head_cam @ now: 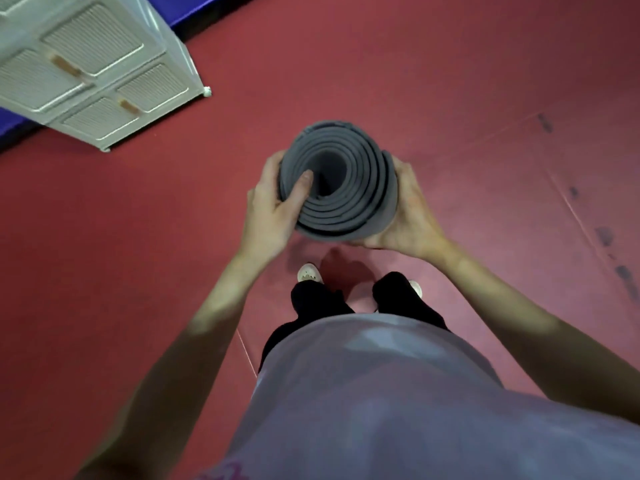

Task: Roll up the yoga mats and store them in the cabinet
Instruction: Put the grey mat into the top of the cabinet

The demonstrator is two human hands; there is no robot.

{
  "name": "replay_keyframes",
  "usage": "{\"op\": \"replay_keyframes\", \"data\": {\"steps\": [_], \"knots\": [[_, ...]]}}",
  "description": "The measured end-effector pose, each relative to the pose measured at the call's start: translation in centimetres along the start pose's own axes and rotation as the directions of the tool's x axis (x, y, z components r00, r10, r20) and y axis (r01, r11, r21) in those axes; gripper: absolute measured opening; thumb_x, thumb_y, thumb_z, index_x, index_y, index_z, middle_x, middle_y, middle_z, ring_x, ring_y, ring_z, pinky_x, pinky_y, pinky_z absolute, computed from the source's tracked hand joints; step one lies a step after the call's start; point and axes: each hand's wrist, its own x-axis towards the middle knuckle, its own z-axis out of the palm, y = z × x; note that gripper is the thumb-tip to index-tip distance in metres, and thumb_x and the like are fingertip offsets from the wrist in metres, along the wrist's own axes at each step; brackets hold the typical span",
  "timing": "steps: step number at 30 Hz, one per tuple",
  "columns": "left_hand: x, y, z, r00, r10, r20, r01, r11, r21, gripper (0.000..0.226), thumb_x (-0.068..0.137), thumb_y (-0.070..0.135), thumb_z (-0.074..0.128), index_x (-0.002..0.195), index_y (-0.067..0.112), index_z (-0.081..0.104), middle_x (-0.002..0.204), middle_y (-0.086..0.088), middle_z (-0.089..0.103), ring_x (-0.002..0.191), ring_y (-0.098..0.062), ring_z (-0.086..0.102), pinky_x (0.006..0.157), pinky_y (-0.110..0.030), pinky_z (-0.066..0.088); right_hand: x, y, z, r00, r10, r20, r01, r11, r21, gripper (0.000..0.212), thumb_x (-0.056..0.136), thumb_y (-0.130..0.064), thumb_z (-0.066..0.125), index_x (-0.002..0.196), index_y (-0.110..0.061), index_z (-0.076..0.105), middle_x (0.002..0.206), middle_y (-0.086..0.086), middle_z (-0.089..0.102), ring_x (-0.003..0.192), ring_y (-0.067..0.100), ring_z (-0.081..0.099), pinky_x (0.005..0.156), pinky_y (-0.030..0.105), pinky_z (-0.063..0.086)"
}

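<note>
Standing upright, rolled grey yoga mat (pixel 341 188), spiral end facing up, gripped by both hands (pixel 337 209).

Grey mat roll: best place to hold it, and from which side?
Hold the grey mat roll around its curved outer wall, from left and right, as the left hand and right hand do. The spiral end faces up, so side pressure should keep the layers wound.
</note>
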Motion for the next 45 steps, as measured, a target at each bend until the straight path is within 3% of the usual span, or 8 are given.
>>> {"op": "replay_keyframes", "data": {"steps": [5, 10, 16, 22, 26, 31, 36, 45], "knots": [[2.5, -3.0, -8.6, 0.997, -0.035, -0.074, 0.038, 0.998, 0.046, 0.026, 0.097, 0.027, 0.055, 0.118, 0.013, 0.058, 0.091, 0.024, 0.061, 0.086, 0.005, 0.057, 0.079, -0.02, 0.046, 5.0, -6.5, 5.7, 0.989, -0.148, 0.008, 0.146, 0.982, 0.117, 0.118, 0.047, -0.049, 0.091, 0.141, -0.024, 0.025, 0.138, -0.009, 0.035, 0.13, 0.019, 0.04, 0.104, 0.023, 0.037], [5.7, -5.9, -16.0, 0.976, -0.065, -0.208, 0.08, 0.995, 0.066, 0.023, 0.096, 0.028, 0.056, 0.114, 0.014, 0.061, 0.085, 0.024, 0.06, 0.078, 0.01, 0.058, 0.07, -0.012, 0.044, 10.9, -11.5, 10.3, 0.985, -0.159, 0.07, 0.154, 0.985, 0.073, 0.124, 0.052, -0.054, 0.086, 0.147, -0.006, 0.023, 0.14, 0.003, 0.031, 0.132, -0.001, 0.026, 0.105, 0.006, 0.024], [9.7, -9.3, -22.4, 0.878, -0.187, -0.441, 0.203, 0.979, -0.012, 0.028, 0.095, 0.028, 0.057, 0.115, 0.008, 0.059, 0.088, 0.006, 0.064, 0.09, -0.017, 0.061, 0.077, -0.03, 0.044, 18.5, -16.8, 15.7, 0.959, -0.272, 0.081, 0.275, 0.961, -0.017, 0.115, 0.069, -0.041, 0.084, 0.149, 0.004, 0.015, 0.148, 0.016, 0.028, 0.138, 0.024, 0.028, 0.109, 0.046, 0.036], [15.3, -11.2, -27.3, 0.787, -0.254, -0.561, 0.289, 0.957, -0.028, 0.028, 0.095, 0.027, 0.056, 0.113, 0.006, 0.057, 0.087, 0.002, 0.062, 0.084, -0.017, 0.056, 0.068, -0.023, 0.032, 27.5, -21.8, 21.8, 0.925, -0.357, 0.127, 0.339, 0.929, 0.146, 0.141, 0.056, -0.035, 0.094, 0.147, 0.012, -0.003, 0.155, 0.01, 0.01, 0.146, 0.022, 0.013, 0.121, 0.033, 0.015], [19.7, -12.7, -31.5, 0.783, -0.258, -0.565, 0.356, 0.932, 0.068, 0.034, 0.092, 0.028, 0.057, 0.119, 0.007, 0.054, 0.104, -0.01, 0.067, 0.102, -0.034, 0.059, 0.074, -0.031, 0.034, 35.0, -24.2, 25.0, 0.91, -0.379, 0.168, 0.327, 0.905, 0.271, 0.148, 0.045, -0.041, 0.096, 0.147, 0.006, 0.001, 0.155, 0.018, 0.018, 0.145, 0.028, 0.021, 0.117, 0.051, 0.024], [24.5, -13.8, -35.7, 0.766, -0.279, -0.579, 0.387, 0.92, 0.069, 0.033, 0.09, 0.025, 0.061, 0.116, 0.007, 0.054, 0.101, -0.008, 0.069, 0.095, -0.029, 0.063, 0.071, -0.028, 0.039, 42.8, -26.3, 27.1, 0.865, -0.438, 0.245, 0.333, 0.866, 0.374, 0.147, 0.04, -0.046, 0.096, 0.147, 0.0, 0.006, 0.152, 0.017, 0.023, 0.143, 0.028, 0.027, 0.115, 0.055, 0.026], [28.6, -15.3, -39.1, 0.761, -0.318, -0.566, 0.397, 0.918, 0.017, 0.034, 0.085, 0.034, 0.063, 0.109, 0.012, 0.053, 0.083, -0.006, 0.068, 0.077, -0.03, 0.068, 0.066, -0.04, 0.055, 49.7, -28.4, 28.1, 0.805, -0.512, 0.3, 0.371, 0.829, 0.419, 0.148, 0.032, -0.033, 0.1, 0.145, 0.002, 0.01, 0.147, 0.018, 0.03, 0.14, 0.027, 0.033, 0.113, 0.053, 0.03], [34.7, -18.0, -47.6, 0.817, -0.267, -0.511, 0.332, 0.942, 0.04, 0.025, 0.088, 0.031, 0.064, 0.101, 0.014, 0.051, 0.063, 0.005, 0.061, 0.06, -0.022, 0.067, 0.058, -0.042, 0.056, 57.2, -34.1, 31.4, 0.808, -0.556, 0.195, 0.476, 0.811, 0.34, 0.133, 0.042, -0.048, 0.095, 0.143, -0.002, 0.022, 0.141, 0.01, 0.04, 0.133, 0.022, 0.042, 0.107, 0.047, 0.039]]}}
